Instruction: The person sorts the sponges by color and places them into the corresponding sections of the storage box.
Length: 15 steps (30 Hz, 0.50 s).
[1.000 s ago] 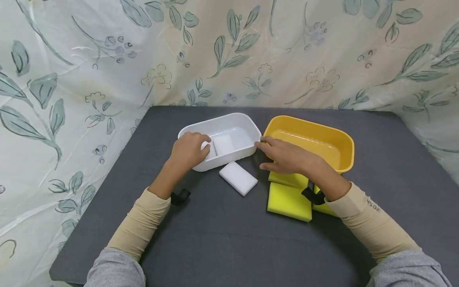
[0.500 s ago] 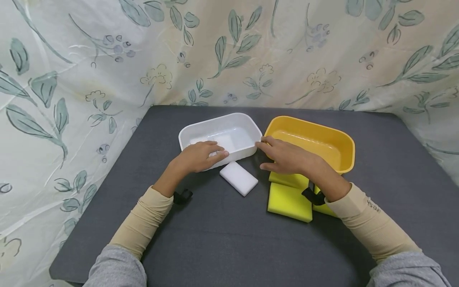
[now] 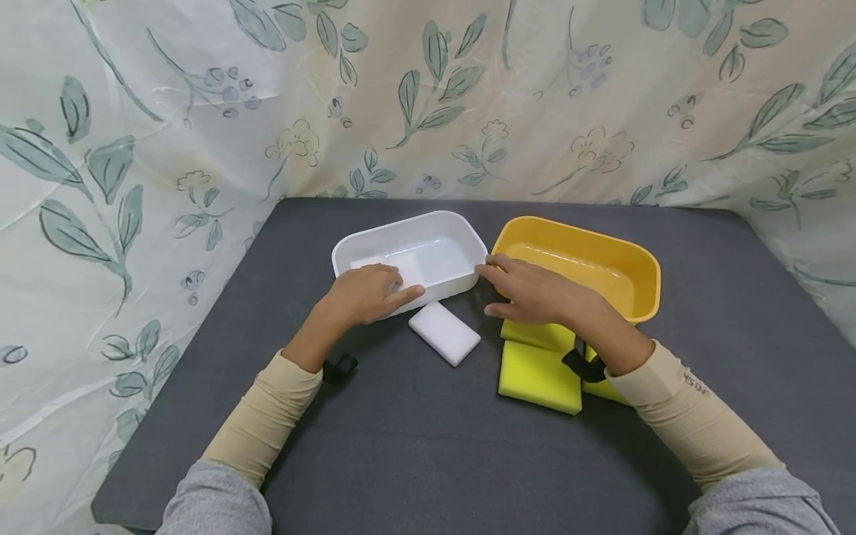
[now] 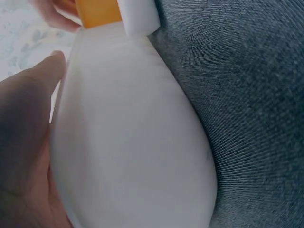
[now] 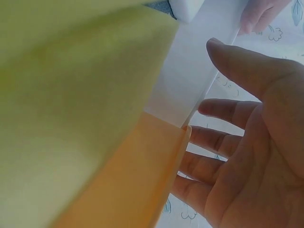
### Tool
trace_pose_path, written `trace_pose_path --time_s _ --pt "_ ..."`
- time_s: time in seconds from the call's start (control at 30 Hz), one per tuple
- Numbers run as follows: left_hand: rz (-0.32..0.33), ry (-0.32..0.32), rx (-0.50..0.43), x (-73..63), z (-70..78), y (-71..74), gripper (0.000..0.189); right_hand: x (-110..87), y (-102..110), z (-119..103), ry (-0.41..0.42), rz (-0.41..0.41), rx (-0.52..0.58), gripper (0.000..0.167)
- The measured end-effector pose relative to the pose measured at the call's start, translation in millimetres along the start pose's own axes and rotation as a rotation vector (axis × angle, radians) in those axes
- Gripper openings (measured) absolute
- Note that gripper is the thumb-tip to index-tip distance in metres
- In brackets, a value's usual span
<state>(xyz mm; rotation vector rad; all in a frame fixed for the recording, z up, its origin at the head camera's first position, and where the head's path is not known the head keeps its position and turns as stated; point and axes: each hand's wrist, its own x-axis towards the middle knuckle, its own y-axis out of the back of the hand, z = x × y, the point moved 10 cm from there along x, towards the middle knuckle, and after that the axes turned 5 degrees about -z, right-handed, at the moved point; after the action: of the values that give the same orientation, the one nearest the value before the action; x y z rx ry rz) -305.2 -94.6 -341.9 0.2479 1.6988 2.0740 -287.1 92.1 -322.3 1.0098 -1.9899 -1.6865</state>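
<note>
My left hand reaches over the near rim of a white plastic tub. Its thumb stretches along the rim; the other fingers dip inside, tips partly hidden. Beside them on the tub floor, white sponge blocks are only partly visible. Another white sponge block lies on the table just in front of the tub. My right hand is spread where the white tub meets a yellow tub, fingertips at the rims. Yellow sponges lie below that hand, partly covered by the wrist.
A dark grey cloth-topped table carries everything. Behind and to the left hangs a white curtain with leaf and flower prints. The two tubs stand side by side near the table's back edge.
My left hand has moved right and nearer along the white tub's rim, its thumb now extended over the edge. My right hand and both tubs have stayed put.
</note>
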Motion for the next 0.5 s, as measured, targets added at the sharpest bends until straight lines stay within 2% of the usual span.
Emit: trace_pose_path --time_s 0.2,0.3,0.4,0.5 --pt "-0.009 0.036 0.018 -2.8 -0.2 5.2 0.061 1.4 1.1 0.8 -0.005 -0.004 -0.001 0.07" --pt "-0.011 0.027 0.02 -4.7 2.2 7.1 0.059 1.5 2.0 0.5 -0.004 -0.006 -0.003 0.07" --pt "0.036 -0.032 0.048 -8.4 12.5 13.2 0.053 1.5 2.2 0.6 -0.006 -0.011 -0.003 0.07" --pt "0.134 -0.117 0.079 -14.7 31.5 23.7 0.042 1.5 2.7 0.6 -0.008 -0.013 0.0 0.07"
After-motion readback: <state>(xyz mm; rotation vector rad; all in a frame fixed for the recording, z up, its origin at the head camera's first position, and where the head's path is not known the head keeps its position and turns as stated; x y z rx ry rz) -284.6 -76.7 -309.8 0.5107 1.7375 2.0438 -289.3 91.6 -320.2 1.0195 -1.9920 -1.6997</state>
